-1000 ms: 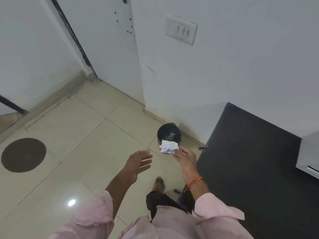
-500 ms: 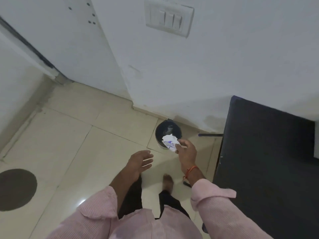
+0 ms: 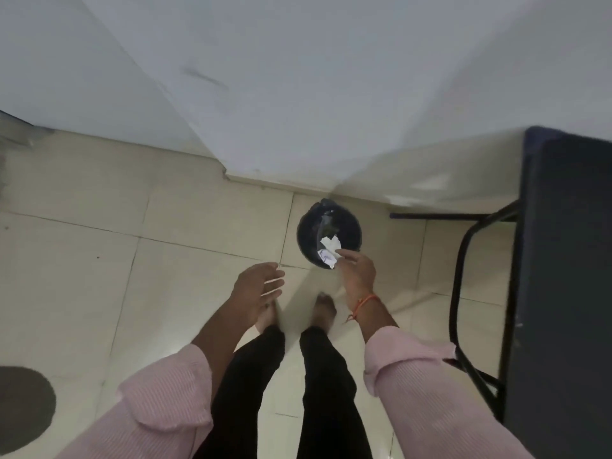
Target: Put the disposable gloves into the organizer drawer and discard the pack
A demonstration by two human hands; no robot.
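A small round black bin (image 3: 306, 231) stands on the tiled floor by the wall's foot. A crumpled white pack (image 3: 328, 251) with blue print sits over the bin's near rim, pinched at my right hand's (image 3: 357, 274) fingertips. An orange thread circles that wrist. My left hand (image 3: 256, 289) hovers to the left of the bin, fingers spread, with nothing in it. Gloves and organizer drawer are out of view.
A black table (image 3: 563, 293) with a black metal frame (image 3: 458, 276) stands at the right, close to the bin. White walls (image 3: 298, 94) form a corner behind the bin. My two feet stand just short of the bin. A dark round patch (image 3: 23, 405) marks the floor at the lower left.
The view has tilted down and come closer to the bin. My right hand has carried the pack from the bin's near edge to over its opening. My left hand stays beside it.
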